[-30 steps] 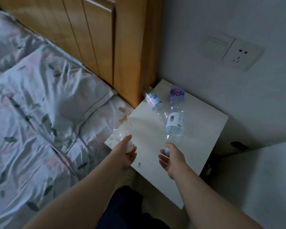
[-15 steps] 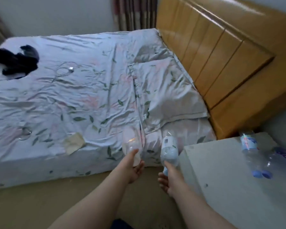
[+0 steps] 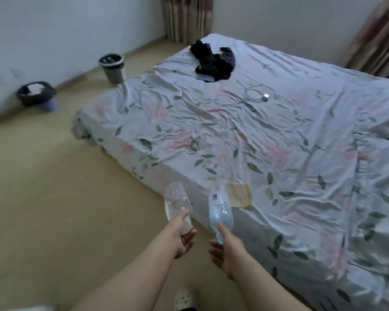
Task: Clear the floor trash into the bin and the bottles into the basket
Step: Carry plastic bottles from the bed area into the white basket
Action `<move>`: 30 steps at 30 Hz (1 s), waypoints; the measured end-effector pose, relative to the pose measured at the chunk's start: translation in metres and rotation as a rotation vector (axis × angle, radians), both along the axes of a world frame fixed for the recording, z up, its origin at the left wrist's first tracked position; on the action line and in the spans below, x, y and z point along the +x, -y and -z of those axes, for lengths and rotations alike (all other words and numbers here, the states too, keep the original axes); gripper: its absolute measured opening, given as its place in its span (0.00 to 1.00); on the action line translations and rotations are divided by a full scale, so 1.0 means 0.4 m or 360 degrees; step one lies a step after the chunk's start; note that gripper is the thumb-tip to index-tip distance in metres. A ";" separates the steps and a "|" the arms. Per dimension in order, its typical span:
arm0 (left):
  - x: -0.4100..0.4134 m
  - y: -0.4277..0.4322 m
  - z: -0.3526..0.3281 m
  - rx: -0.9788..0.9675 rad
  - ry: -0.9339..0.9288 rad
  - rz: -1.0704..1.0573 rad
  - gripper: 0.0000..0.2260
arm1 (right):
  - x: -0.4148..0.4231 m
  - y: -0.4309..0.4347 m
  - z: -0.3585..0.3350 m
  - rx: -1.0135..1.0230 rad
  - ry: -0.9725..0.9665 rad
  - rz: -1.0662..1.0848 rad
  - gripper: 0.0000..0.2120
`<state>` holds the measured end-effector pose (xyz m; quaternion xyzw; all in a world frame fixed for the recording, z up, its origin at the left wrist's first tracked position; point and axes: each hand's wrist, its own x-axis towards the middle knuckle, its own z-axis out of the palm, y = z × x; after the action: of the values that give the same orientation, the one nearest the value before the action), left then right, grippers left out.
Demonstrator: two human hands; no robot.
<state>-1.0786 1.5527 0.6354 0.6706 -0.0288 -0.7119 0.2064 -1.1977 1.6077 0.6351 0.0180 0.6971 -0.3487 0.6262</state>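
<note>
**Two bottles in hand, basket across the room**

Two plastic bottles are up off the floor, one in each of my hands, held over the bare floor (image 3: 54, 198) just beside the near edge of the bed (image 3: 279, 153). The left hand (image 3: 182, 234) has its fingers and thumb curled round the lower end of the clear bottle (image 3: 177, 203). The right hand (image 3: 225, 250) pinches the labelled bottle (image 3: 219, 207) by its narrow end, thumb laid along it. Both bottles point up and away from me.

The perforated basket (image 3: 112, 68) stands on the floor past the bed's far corner, near the wall. The bag-lined bin (image 3: 35, 93), with something white in it, sits further left against the same wall.

I judge this as the carry, with the drop not yet begun. What worries me:

- Each bottle is held at one end only. The thin plastic could twist or slide out on the walk.
- Basket and bin are near each other, so a hasty drop could land a bottle in the wrong one.
- The basket is narrow and seems to hold things near its rim. A toss could bounce out.
- My slipper (image 3: 185, 299) is close to the bed's edge, so a clipped step is possible.

A tan paper (image 3: 239, 195) lies at the bed's near edge.
</note>
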 end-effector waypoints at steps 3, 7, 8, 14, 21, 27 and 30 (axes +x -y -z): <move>0.151 0.081 0.000 -0.0001 0.0001 -0.0207 0.16 | 0.136 0.118 -0.002 0.0032 0.0001 -0.0251 0.15; 0.323 0.168 0.009 0.0023 0.0018 -0.0478 0.15 | 0.292 0.267 0.003 0.0079 -0.0053 -0.0552 0.16; 0.367 0.191 0.021 0.0036 0.0010 -0.0539 0.15 | 0.329 0.305 0.012 0.0098 -0.0060 -0.0621 0.16; 0.626 0.377 0.052 0.0102 0.0065 -0.0870 0.16 | 0.546 0.552 0.039 0.0132 -0.0033 -0.0905 0.14; 0.914 0.658 0.014 0.0018 0.0149 -0.1119 0.15 | 0.846 0.942 0.024 0.0073 -0.0098 -0.1140 0.17; 1.126 0.828 -0.009 -0.0027 0.0143 -0.1296 0.16 | 1.113 1.164 -0.012 0.0048 -0.0082 -0.1391 0.18; 1.232 0.913 -0.006 -0.0013 0.0116 -0.1370 0.15 | 1.224 1.257 0.000 0.0076 -0.0071 -0.1431 0.18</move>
<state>-0.5857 1.1876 0.6379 0.6453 0.2435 -0.5367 0.4860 -0.7080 1.1050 0.6353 -0.2797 0.6569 -0.0263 0.6996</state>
